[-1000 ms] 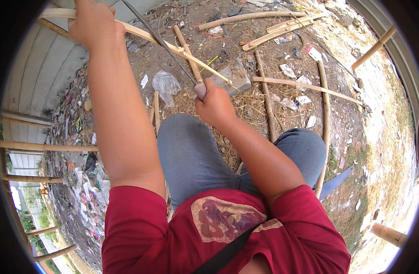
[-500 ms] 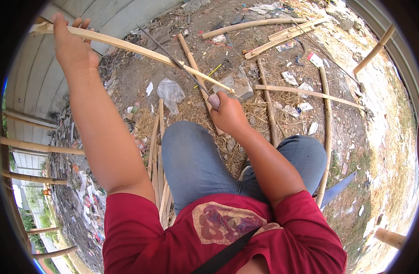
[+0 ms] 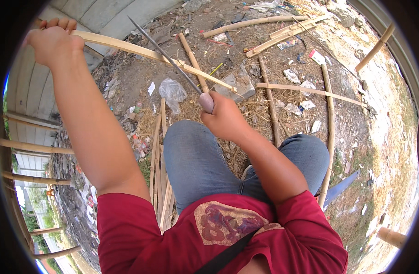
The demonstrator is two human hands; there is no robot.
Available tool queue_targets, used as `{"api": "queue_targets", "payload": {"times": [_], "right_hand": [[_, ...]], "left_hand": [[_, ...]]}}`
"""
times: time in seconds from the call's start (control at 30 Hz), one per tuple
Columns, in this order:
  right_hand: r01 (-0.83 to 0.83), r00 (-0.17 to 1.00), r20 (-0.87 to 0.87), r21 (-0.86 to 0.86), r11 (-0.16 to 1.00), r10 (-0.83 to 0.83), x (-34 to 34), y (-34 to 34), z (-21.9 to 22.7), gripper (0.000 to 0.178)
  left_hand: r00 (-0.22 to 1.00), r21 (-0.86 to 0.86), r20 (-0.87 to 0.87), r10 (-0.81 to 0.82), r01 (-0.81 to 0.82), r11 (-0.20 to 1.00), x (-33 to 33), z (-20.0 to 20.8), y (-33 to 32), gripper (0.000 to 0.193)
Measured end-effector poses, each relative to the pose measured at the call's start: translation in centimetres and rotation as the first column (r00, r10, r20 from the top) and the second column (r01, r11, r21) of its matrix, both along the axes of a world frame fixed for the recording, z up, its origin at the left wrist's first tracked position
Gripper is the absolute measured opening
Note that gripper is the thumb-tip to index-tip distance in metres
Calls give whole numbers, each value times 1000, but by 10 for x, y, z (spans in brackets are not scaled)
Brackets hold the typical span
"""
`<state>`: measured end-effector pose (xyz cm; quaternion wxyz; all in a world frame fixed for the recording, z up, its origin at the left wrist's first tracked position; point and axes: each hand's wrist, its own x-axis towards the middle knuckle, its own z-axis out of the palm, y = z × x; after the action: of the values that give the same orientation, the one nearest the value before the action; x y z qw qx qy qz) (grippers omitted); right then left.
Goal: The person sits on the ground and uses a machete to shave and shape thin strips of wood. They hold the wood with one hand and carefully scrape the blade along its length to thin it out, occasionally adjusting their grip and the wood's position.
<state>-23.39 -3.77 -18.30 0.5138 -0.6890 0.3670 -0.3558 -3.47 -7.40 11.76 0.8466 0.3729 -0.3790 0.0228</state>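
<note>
Far out at the upper left, my left hand is wrapped round the thick end of a long pale bamboo strip. The strip slants down to the right, its thin tip close to a grey concrete block. My right hand, in front of my knees, is closed round the handle of a long knife. Its narrow dark blade points up and left, seen nearly edge-on, and crosses the strip in the view. Whether blade and strip touch, I cannot tell.
Bamboo poles and split pieces lie on the littered ground ahead. More strips lie beside my left knee. A blue saw blade lies at the right. A panelled wall rises at the upper left, near a plastic bag.
My left hand has moved left and slightly down, its fingers now folded over the strip. My right hand has shifted slightly left and down, and the knife blade's tip has moved left and up.
</note>
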Motion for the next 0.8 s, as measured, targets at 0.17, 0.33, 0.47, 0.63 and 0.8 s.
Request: {"api": "queue_targets", "payload": {"times": [0.17, 0.33, 0.47, 0.63, 0.8], "right_hand": [[75, 964, -248, -85, 993, -94, 8, 8, 15, 30], [155, 958, -235, -48, 987, -162, 24, -5, -47, 30], [210, 943, -264, 0, 978, -203, 17, 8, -24, 31], [143, 981, -119, -101, 985, -155, 13, 12, -29, 38], [-171, 931, 365, 480, 861, -19, 14, 9, -13, 47]], "left_hand": [[996, 54, 11, 90, -90, 994, 20, -2, -2, 33], [997, 24, -29, 69, -69, 997, 15, -7, 3, 41], [991, 14, -113, 73, -72, 997, 32, -9, 11, 54], [984, 14, -151, 99, -98, 995, 33, -12, 13, 57], [980, 5, -169, 105, -106, 994, 39, -14, 11, 56]]}}
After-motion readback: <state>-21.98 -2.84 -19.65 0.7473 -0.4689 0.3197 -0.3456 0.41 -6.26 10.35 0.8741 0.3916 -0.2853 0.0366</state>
